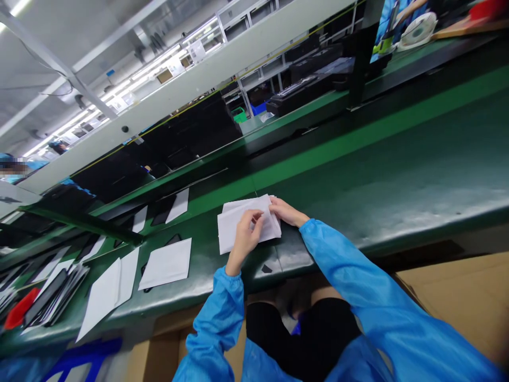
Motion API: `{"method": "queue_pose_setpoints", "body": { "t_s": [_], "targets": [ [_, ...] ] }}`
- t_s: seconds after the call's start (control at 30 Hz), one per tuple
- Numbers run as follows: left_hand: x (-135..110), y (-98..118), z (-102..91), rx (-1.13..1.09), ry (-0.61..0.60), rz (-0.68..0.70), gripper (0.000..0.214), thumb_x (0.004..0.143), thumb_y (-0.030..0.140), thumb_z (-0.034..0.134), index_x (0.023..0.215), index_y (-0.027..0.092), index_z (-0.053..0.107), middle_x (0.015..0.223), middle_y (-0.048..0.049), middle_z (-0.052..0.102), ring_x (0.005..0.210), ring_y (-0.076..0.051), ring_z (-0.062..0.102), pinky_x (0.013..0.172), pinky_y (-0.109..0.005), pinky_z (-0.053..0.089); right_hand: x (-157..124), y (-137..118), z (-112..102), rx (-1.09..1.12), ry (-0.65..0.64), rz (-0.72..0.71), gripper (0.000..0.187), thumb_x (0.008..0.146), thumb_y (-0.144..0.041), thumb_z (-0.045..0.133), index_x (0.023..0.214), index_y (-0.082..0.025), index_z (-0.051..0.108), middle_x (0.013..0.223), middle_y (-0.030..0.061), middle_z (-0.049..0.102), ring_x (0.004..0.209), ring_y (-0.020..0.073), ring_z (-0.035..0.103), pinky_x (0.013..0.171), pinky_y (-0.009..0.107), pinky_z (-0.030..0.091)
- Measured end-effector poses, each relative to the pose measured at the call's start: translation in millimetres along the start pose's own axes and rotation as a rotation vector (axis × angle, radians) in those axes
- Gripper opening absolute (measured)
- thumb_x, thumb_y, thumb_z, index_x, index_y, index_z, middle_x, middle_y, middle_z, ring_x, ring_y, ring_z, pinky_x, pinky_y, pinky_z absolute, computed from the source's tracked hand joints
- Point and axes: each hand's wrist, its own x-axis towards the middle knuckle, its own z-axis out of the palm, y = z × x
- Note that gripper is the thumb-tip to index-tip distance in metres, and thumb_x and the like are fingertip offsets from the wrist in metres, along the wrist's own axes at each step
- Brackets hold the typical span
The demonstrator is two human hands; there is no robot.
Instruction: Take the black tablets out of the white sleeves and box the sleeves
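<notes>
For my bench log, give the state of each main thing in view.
White stack: loose, edges uneven.
Left hand: over the stack, fingers curled.
Right hand: holding the stack's right edge.
Nearby white sheet: flat, partly covering a dark item.
Pile beside the red item: uneven.
Ceiling light: lit.

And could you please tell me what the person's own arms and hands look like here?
The left sleeve and right sleeve are bright blue, shiny, loose and wrinkled, gathered at their ends. The left hand and right hand are ungloved. I can make out no markings on either sleeve.
</notes>
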Motion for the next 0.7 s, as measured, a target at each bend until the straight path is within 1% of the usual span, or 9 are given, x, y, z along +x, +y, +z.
{"method": "queue_pose_setpoints", "body": {
  "t_s": [0.1,0.17,0.23,0.27,0.33,0.4,0.47,0.6,0.7],
  "targets": [
    [-33,-26,-25.5,0.150,0.189,-0.016,0.018,0.101,0.039,0.065,0.102,0.022,0.071,0.100,-0.0077,0.071,0.099,-0.023,0.067,0.093,-0.038,0.055,5,3,-1,0.026,0.094,-0.038,0.034,0.069,-0.023,0.069,0.102,-0.023,0.066,0.086,-0.0009,0.075,0.076,0.0175,0.069,0.066,0.026,0.056],
    [-52,-48,-45.4,0.211,0.358,-0.104,0.020,0.099,0.041,0.068,0.102,0.022,0.069,0.102,-0.0077,0.069,0.101,-0.024,0.065,0.093,-0.039,0.054,7,5,-2,0.038,0.133,-0.043,0.036,0.070,-0.025,0.071,0.106,-0.025,0.065,0.084,-0.0021,0.074,0.072,0.0172,0.068,0.064,0.027,0.056],
    [-63,-70,-62.2,0.201,0.449,-0.225,0.024,0.098,0.044,0.067,0.107,0.022,0.068,0.107,-0.0079,0.067,0.103,-0.024,0.065,0.091,-0.038,0.054,8,7,-4,0.030,0.156,-0.029,0.039,0.072,-0.027,0.073,0.110,-0.026,0.064,0.080,-0.0035,0.072,0.066,0.0168,0.065,0.059,0.027,0.054],
    [-64,-80,-68.3,0.179,0.446,-0.281,0.027,0.098,0.046,0.067,0.110,0.022,0.068,0.111,-0.0084,0.067,0.106,-0.024,0.065,0.091,-0.037,0.054,8,8,-5,0.019,0.165,-0.017,0.040,0.072,-0.028,0.074,0.111,-0.027,0.063,0.078,-0.0038,0.071,0.062,0.0167,0.064,0.055,0.027,0.052],
    [-61,-97,-75.0,0.134,0.346,-0.354,0.030,0.096,0.047,0.068,0.114,0.023,0.068,0.117,-0.0094,0.066,0.111,-0.025,0.065,0.090,-0.036,0.055,7,8,-7,-0.019,0.177,0.014,0.041,0.074,-0.031,0.075,0.112,-0.026,0.060,0.074,-0.0040,0.069,0.056,0.0164,0.059,0.048,0.026,0.047],
    [-53,-110,-76.0,0.112,0.201,-0.365,0.031,0.093,0.045,0.070,0.114,0.023,0.070,0.119,-0.0098,0.065,0.113,-0.026,0.064,0.092,-0.037,0.055,6,8,-8,-0.080,0.206,0.014,0.045,0.074,-0.034,0.077,0.112,-0.026,0.056,0.071,-0.0049,0.066,0.050,0.0149,0.054,0.043,0.025,0.041],
    [-43,-119,-74.1,0.108,0.104,-0.342,0.028,0.092,0.042,0.071,0.112,0.023,0.072,0.115,-0.0094,0.063,0.109,-0.025,0.064,0.093,-0.038,0.055,5,7,-10,-0.160,0.269,-0.043,0.052,0.071,-0.035,0.083,0.111,-0.028,0.050,0.072,-0.0068,0.063,0.048,0.0124,0.050,0.041,0.023,0.037],
    [-33,-129,-69.2,0.128,0.078,-0.309,0.021,0.092,0.035,0.068,0.109,0.022,0.070,0.107,-0.0077,0.059,0.099,-0.023,0.062,0.091,-0.039,0.055,5,9,-15,-0.301,0.388,-0.185,0.057,0.063,-0.031,0.088,0.099,-0.028,0.044,0.077,-0.0081,0.058,0.054,0.0088,0.049,0.045,0.019,0.037],
    [-35,-132,-66.2,0.137,0.071,-0.289,0.020,0.094,0.033,0.066,0.111,0.022,0.068,0.108,-0.0078,0.057,0.100,-0.024,0.062,0.094,-0.040,0.055,4,10,-19,-0.304,0.363,-0.142,0.043,0.068,-0.031,0.081,0.093,-0.028,0.045,0.071,-0.0076,0.055,0.052,0.0095,0.047,0.044,0.020,0.035]
  ]
}}
